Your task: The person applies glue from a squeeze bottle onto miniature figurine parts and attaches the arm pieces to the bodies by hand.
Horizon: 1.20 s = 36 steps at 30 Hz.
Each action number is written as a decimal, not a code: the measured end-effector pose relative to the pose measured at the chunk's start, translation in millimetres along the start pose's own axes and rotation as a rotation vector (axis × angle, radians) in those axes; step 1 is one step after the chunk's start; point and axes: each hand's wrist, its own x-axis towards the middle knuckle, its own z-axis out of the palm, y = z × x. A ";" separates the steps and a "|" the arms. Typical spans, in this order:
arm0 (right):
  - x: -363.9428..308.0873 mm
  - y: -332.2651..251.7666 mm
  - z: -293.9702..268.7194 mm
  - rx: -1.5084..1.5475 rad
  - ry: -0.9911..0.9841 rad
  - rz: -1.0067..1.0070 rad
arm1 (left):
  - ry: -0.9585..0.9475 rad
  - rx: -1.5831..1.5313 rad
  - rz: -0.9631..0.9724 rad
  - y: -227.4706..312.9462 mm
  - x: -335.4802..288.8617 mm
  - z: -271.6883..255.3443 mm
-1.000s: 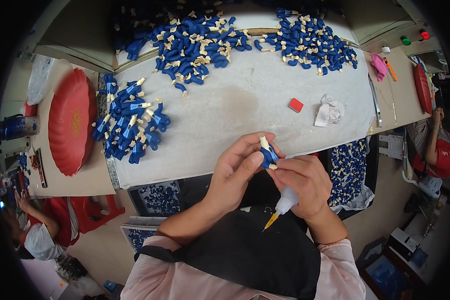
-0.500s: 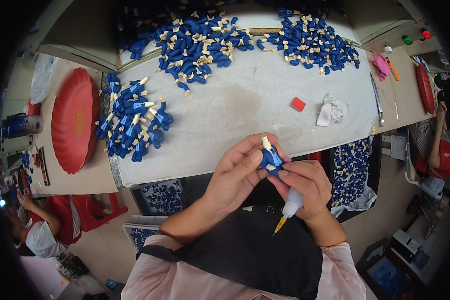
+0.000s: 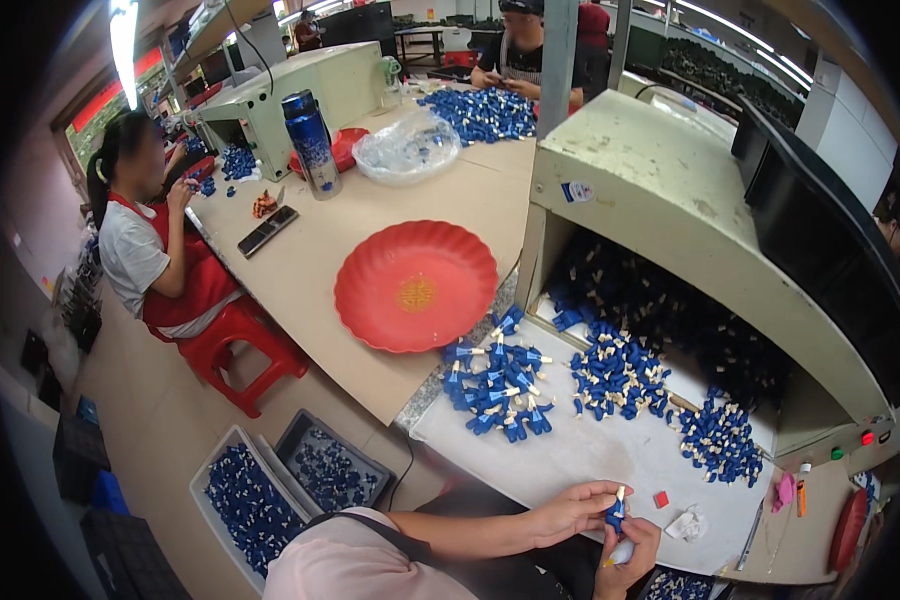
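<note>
In my left hand point(image 3: 572, 512) is a small blue figurine body point(image 3: 616, 512) with a cream neck pointing up. The fingers pinch it from the side. My right hand point(image 3: 638, 556) is closed round a white needle-tip squeeze bottle point(image 3: 622, 552), whose amber tip points down and to the left. Its fingertips are up against the lower part of the figurine body. On the white work surface point(image 3: 560, 462) nearby lie a red block point(image 3: 661, 499) and a crumpled white tissue point(image 3: 687, 523).
Finished-looking blue figurine bodies point(image 3: 497, 390) and loose blue parts point(image 3: 620, 375) lie in piles before a pale green machine point(image 3: 660, 160). A red scalloped plate point(image 3: 415, 250), a phone point(image 3: 268, 231) and a blue bottle point(image 3: 312, 150) stand left. Crates point(image 3: 320, 470) sit on the floor; a co-worker point(image 3: 145, 230) sits left.
My view has swung left and up, so my hands now appear low on the right. The figurine body and the squeeze bottle are still in my hands.
</note>
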 end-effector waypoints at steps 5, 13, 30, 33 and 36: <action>2.4 18.6 14.7 0.055 0.031 0.012 | 0.037 0.044 -0.015 8.5 10.9 -9.8; 1.4 25.7 17.9 0.136 0.112 0.022 | 0.052 0.139 0.049 5.2 14.1 -4.7; 0.2 20.1 15.7 0.174 0.122 0.041 | 0.044 0.145 0.050 3.7 12.6 -8.1; -1.8 23.9 17.5 0.159 0.148 0.037 | 0.064 0.153 0.028 5.2 13.8 -4.3; -0.9 24.3 19.9 0.176 0.158 0.041 | 0.068 0.130 0.066 4.9 11.8 -8.5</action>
